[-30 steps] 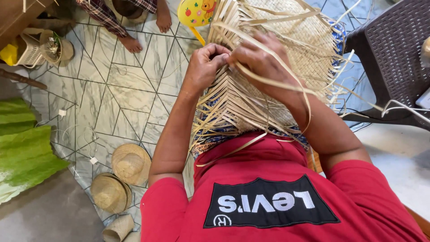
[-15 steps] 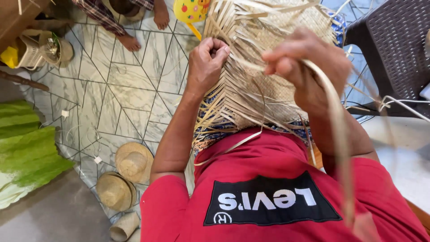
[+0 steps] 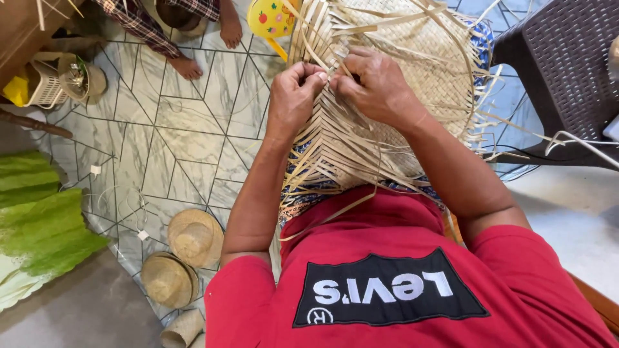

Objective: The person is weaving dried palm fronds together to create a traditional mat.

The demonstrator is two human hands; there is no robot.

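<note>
A half-woven straw mat piece (image 3: pixel 412 58) of pale flat strips lies across my lap, with loose strip ends fanning out toward me. My left hand (image 3: pixel 293 93) pinches strips at the weave's left edge. My right hand (image 3: pixel 377 84) sits right beside it, fingers closed on a strip at the same spot. Both hands touch at the fingertips over the weave. My red shirt fills the bottom of the head view.
Two finished straw hats (image 3: pixel 193 235) (image 3: pixel 169 278) lie on the patterned tile floor at lower left, by green leaves (image 3: pixel 39 219). Another person's bare feet (image 3: pixel 229 29) are at the top. A dark wicker chair (image 3: pixel 567 71) stands at right, a yellow plastic toy (image 3: pixel 271 19) at top.
My right hand had pulled a long strip out toward me; now it is back at the weave beside my left hand. The left hand stayed in place.
</note>
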